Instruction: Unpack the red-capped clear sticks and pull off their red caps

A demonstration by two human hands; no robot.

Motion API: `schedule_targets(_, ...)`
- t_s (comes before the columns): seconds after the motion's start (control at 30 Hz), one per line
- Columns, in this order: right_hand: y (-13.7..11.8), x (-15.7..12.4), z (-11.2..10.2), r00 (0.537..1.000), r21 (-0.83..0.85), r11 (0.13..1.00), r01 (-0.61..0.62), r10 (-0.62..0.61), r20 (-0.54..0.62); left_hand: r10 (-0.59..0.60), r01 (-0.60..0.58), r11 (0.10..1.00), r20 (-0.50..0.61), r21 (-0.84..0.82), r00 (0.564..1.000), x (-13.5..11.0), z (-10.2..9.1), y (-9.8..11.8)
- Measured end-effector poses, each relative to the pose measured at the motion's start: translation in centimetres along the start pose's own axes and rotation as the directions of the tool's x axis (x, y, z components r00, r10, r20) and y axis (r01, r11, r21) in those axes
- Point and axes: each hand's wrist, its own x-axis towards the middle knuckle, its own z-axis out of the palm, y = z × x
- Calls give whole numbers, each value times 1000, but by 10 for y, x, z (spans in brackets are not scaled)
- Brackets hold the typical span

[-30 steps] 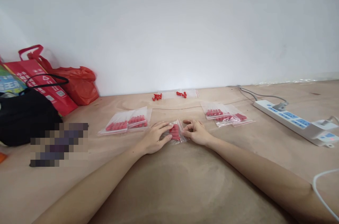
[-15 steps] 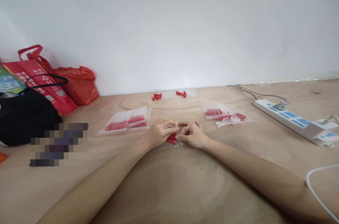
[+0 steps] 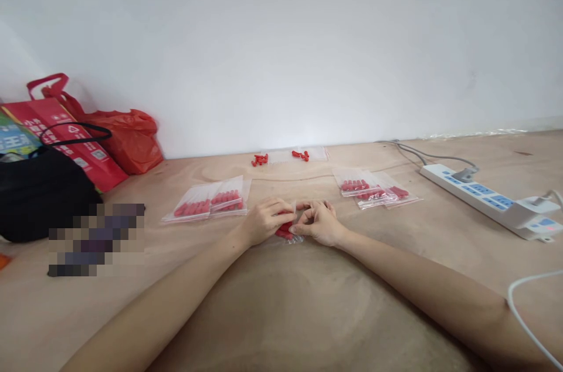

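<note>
Between my hands on the wooden table lies a small clear zip bag (image 3: pixel 285 231) with red pieces inside. My left hand (image 3: pixel 268 222) grips its left side, fingers bent over the top. My right hand (image 3: pixel 319 224) pinches its right side between thumb and fingers. Much of the bag is hidden behind my fingers. To the left lie filled bags (image 3: pixel 192 208) of red pieces, overlapping one another. More filled bags (image 3: pixel 369 191) overlap to the right. At the back, loose red pieces (image 3: pixel 259 159) lie beside flat clear bags (image 3: pixel 280 156), with more red pieces on top of these.
A white power strip (image 3: pixel 488 199) with plugs and grey cables stands at the right. A white cable (image 3: pixel 523 319) curves near my right forearm. At the left are a red carrier bag (image 3: pixel 88 143), an orange-red plastic bag (image 3: pixel 136 137) and a black bag (image 3: pixel 44 202). A wall closes off the back.
Both hands stay at the small bag, nearly in the same place, with only slight shifts at the fingers. The whole view has moved very slightly.
</note>
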Motion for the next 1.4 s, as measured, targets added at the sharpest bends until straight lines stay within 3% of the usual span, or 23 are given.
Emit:
schedule_targets(0.27,-1,-2,1,1000,-26,999,19,-19,-19,45,-48,998,71,39,996,0,5,-1)
schedule_targets(0.63,-2,-2,-1,1000,-54,998,23,-23,2,160,-137,981,-185,135,970,1,3,6)
schedule_targets(0.9,-7,-5,2,998,-145,989,28,-37,-56,160,-121,971,-183,206,970,3,1,8)
schedule_targets(1.4,-3,-2,5,998,-9,1000,-17,17,-57,161,-145,981,-120,131,980,1,0,5)
